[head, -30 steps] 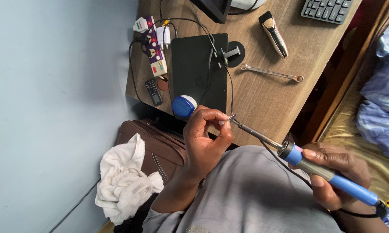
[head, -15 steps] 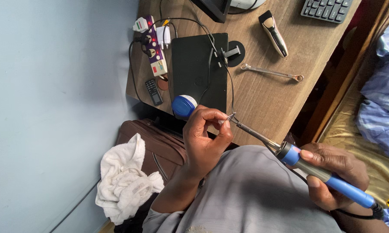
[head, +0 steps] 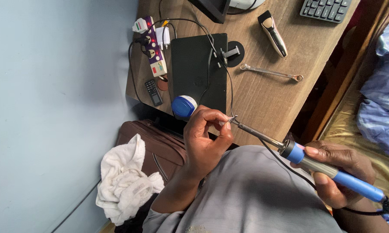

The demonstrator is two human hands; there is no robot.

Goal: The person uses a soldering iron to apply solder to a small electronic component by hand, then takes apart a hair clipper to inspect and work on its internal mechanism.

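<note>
A soldering iron [head: 332, 170] with a blue handle is gripped in the right hand [head: 339, 172], the fingers closed around the handle and the thumb laid along the collar. Its metal tip is pointed up and to the left, over the front edge of the wooden desk [head: 268, 99], and is met by a small metal piece [head: 232, 118] pinched between the thumb and fingertips of the left hand [head: 207, 138]. Tip and piece appear to be touching; what the piece is cannot be told, as it is too small. A black cord [head: 363, 210] is seen running from the end of the handle.

Just beside the left hand, a white jar with a blue lid [head: 184, 106] is seen at the desk's edge, next to a black laptop [head: 198, 71]. A power strip [head: 153, 47] with plugs in it is laid along the laptop's far side, and a small remote [head: 153, 92] lies near it. Farther along the desk, a wrench [head: 271, 72], a hair trimmer [head: 272, 33] and the corner of a keyboard [head: 326, 8] are placed well apart. Below the desk, a white cloth [head: 125, 181] is draped over a brown bag [head: 155, 146].
</note>
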